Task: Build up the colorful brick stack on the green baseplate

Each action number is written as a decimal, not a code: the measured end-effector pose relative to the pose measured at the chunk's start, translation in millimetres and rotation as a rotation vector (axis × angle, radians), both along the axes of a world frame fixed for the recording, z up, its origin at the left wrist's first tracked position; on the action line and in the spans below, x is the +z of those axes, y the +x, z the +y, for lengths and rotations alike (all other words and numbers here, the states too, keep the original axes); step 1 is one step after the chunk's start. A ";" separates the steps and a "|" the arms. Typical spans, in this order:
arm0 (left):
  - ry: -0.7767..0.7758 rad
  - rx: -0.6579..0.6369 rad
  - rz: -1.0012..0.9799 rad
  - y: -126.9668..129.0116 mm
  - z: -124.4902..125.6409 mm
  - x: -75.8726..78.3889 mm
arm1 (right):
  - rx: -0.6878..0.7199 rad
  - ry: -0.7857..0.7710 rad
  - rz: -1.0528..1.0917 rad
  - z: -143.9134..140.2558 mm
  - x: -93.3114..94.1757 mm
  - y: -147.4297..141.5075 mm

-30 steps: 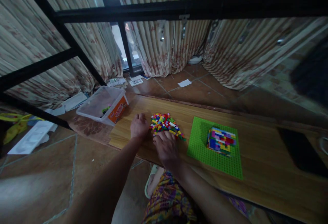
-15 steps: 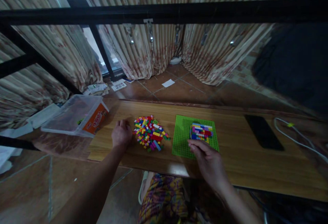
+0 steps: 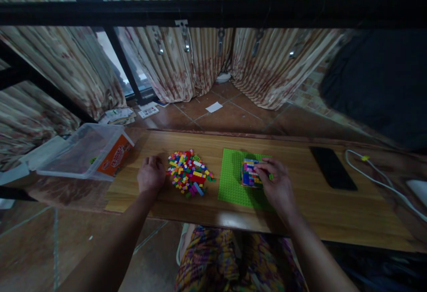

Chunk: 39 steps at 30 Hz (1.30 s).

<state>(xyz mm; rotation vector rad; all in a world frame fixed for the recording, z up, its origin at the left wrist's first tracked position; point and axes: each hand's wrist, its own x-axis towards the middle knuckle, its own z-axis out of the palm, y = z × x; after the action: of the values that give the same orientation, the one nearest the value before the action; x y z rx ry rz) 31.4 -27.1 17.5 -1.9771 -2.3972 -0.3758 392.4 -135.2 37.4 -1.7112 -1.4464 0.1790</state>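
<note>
My left hand [image 3: 151,174] rests on the table at the left edge of a pile of small toy bricks [image 3: 191,174] in many colours. Its fingers are curled, and whatever they may hold is hidden. A green baseplate [image 3: 228,180] lies to the right of the pile, bearing a low block of stacked bricks [image 3: 248,177]. Over the right side of that block is my right hand [image 3: 276,180], with thumb and fingertips pinched together at its top. Anything between those fingertips is too small to make out.
The wooden table [image 3: 320,216] holds a dark phone [image 3: 333,168] and a white cable [image 3: 380,178] at the right. A clear plastic box [image 3: 76,149] with an orange label stands at the left end. A black metal bar [image 3: 207,12] crosses beyond the table, before curtains [image 3: 160,65].
My right hand has moved from the front of the brick block up to its right side and top. My left hand stays beside the pile. The whole view has shifted slightly.
</note>
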 end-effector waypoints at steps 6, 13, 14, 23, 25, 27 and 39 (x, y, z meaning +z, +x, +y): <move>0.006 -0.001 -0.009 -0.4 0.1 -1.0 | 0.005 -0.017 0.035 -0.1 -9.8 2.8; 0.017 -0.007 -0.014 -1.0 -0.1 -2.3 | 0.021 -0.020 0.009 1.9 -8.5 4.5; 0.013 -0.003 -0.014 -0.8 -0.2 -2.0 | 0.027 -0.022 0.006 2.1 -8.5 4.9; 0.013 0.003 -0.019 0.0 -0.1 -1.2 | 0.028 -0.015 0.013 1.4 -12.0 5.6; 0.010 0.002 -0.020 0.2 -0.2 -0.9 | 0.025 -0.014 0.003 1.2 -12.2 5.5; 0.008 0.000 -0.021 0.4 -0.6 -0.4 | 0.020 -0.007 0.000 1.4 -12.5 5.5; 0.012 0.003 -0.013 0.3 -0.5 -1.1 | -0.053 0.041 0.049 -0.9 -16.2 6.9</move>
<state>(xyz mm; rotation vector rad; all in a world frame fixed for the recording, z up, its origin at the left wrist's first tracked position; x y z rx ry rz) 31.7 -27.6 16.4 -1.9722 -2.3989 -0.4029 399.3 -136.0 21.2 -1.6988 -1.3583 0.1602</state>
